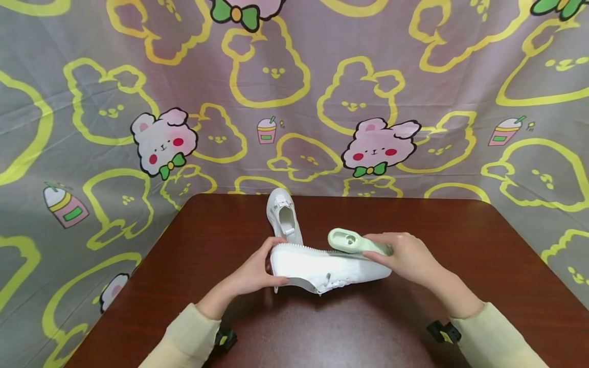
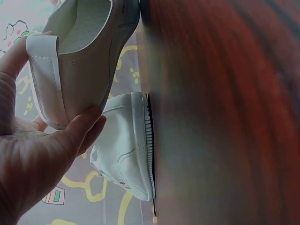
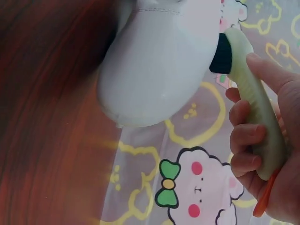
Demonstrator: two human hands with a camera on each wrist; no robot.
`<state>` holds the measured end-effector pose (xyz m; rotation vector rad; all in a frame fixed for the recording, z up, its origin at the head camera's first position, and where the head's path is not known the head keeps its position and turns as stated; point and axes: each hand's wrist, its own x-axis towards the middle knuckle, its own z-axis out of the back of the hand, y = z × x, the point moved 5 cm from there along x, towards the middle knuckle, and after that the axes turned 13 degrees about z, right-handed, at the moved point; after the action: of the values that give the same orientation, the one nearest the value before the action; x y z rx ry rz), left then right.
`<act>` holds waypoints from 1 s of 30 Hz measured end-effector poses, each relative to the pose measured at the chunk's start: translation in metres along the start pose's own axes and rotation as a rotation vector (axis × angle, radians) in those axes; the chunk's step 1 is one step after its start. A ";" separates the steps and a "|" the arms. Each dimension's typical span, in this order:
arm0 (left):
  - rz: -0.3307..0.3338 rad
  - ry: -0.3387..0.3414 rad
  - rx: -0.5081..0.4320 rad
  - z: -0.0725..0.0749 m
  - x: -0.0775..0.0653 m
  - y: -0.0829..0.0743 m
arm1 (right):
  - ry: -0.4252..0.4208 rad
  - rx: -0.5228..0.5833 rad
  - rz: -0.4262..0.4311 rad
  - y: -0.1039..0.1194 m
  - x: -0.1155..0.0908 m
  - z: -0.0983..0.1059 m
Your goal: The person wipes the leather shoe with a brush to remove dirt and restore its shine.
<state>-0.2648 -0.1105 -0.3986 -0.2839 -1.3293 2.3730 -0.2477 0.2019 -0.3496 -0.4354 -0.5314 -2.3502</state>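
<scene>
A white shoe [image 1: 308,266] is tipped on its side above the table, sole away from me and toe to the right. My left hand [image 1: 253,271] grips it by the heel, thumb on one side and fingers on the other in the left wrist view. In my right hand [image 1: 411,257] is a pale green brush [image 1: 346,240], its fingers wrapped round the handle. Dark bristles [image 3: 222,54] meet the shoe's sole side in the right wrist view. An orange loop [image 3: 267,194] hangs from the handle's end.
Behind the held shoe, a second white shoe [image 1: 277,207] stands on the dark red-brown table [image 1: 221,225]. A grey cloth [image 1: 294,102] with yellow outlines and cartoon rabbits hangs round the table's back and sides.
</scene>
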 end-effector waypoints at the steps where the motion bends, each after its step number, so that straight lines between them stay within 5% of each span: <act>1: 0.004 -0.002 -0.004 0.000 0.000 0.000 | -0.007 0.004 0.002 0.001 0.000 0.001; 8: 0.001 -0.010 -0.009 0.000 0.001 0.000 | 0.023 0.091 0.158 0.028 0.004 -0.001; 14: 0.020 -0.004 -0.027 -0.001 0.002 0.002 | 0.102 0.053 0.260 0.046 0.005 -0.009; 25: 0.014 0.001 -0.019 -0.001 0.002 0.003 | 0.014 -0.013 0.068 0.009 0.012 0.000; 30: -0.033 -0.015 0.000 0.000 0.002 0.003 | -0.002 0.060 0.107 0.016 0.013 0.001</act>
<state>-0.2675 -0.1111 -0.4006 -0.2426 -1.3299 2.3521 -0.2457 0.1847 -0.3387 -0.4277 -0.5636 -2.2264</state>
